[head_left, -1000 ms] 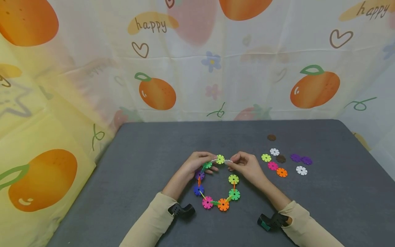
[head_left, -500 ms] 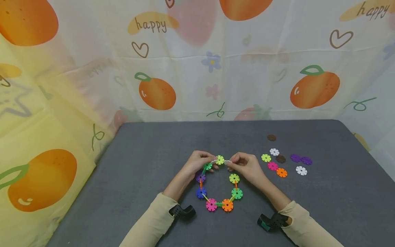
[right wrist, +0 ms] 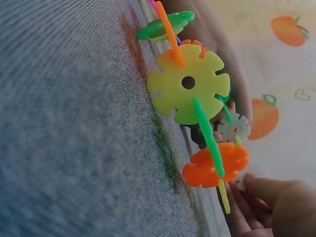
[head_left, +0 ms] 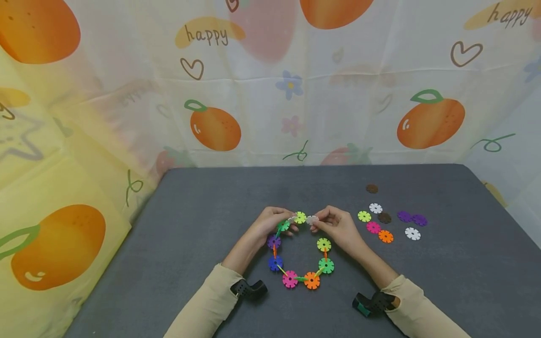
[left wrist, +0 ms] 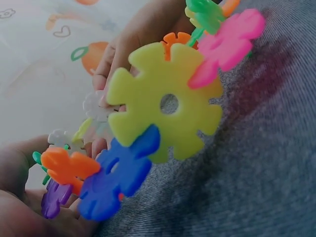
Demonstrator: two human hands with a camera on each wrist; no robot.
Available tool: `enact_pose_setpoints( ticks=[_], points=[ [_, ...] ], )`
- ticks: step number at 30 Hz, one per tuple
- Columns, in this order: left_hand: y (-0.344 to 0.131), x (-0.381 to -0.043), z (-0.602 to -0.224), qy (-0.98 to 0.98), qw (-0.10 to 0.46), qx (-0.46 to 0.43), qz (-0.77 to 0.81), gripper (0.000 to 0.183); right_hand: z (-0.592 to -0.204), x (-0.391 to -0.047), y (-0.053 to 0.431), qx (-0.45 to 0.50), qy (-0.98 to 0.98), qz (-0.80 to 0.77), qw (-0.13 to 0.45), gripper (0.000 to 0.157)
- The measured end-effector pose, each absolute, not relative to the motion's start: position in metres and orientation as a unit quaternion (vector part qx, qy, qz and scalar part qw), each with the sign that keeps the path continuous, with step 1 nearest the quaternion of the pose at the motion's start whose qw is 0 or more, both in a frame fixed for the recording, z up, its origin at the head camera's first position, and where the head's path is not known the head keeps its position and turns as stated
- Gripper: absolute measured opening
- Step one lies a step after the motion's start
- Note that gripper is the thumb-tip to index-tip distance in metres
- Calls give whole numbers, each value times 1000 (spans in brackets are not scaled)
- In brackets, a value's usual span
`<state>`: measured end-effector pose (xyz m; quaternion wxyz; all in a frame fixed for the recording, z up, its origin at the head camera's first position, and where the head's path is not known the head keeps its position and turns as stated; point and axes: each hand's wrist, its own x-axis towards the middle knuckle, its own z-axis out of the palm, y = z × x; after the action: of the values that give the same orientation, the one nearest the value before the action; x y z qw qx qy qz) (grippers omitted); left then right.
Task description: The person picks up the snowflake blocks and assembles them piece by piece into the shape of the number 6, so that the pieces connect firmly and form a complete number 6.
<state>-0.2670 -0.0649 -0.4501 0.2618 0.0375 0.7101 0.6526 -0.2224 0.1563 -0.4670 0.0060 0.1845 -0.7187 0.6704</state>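
Observation:
A chain of interlocking snowflake discs hangs in a loop between the hands, open at the right side. Its top holds a lime disc; a green disc, purple disc, pink disc and orange disc follow round it. The loose end is another lime disc. My left hand pinches the chain at a white disc, left of the top lime disc. Thumb and fingers of my right hand pinch a second white disc, its edge at that lime disc.
Loose discs lie on the grey table to the right: brown, white, lime, pink, orange and a purple pair. A patterned cloth hangs behind the table.
The chain's lower part and its loose lime end have swung a little to the right. In the right hand, the white disc has turned to show more of its face. Both hands stay nearly in place.

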Motion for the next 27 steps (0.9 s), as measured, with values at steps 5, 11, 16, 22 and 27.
enact_pose_setpoints(
  ticks=[5,11,16,22,27],
  points=[
    [-65,-267,-452,707,266,39,653,30,-467,-223,156,202,-728,655,26,12],
    [-64,-266,-449,708,264,42,654,31,-464,-221,155,203,-743,637,34,10],
    [-64,-265,-446,713,260,42,650,29,-464,-221,154,198,-744,637,38,8],
    [-62,-262,-446,732,246,57,633,25,-465,-220,152,204,-755,621,54,7],
    [-59,-263,-450,741,236,59,626,23,-466,-219,152,219,-762,605,72,4]
  ],
)
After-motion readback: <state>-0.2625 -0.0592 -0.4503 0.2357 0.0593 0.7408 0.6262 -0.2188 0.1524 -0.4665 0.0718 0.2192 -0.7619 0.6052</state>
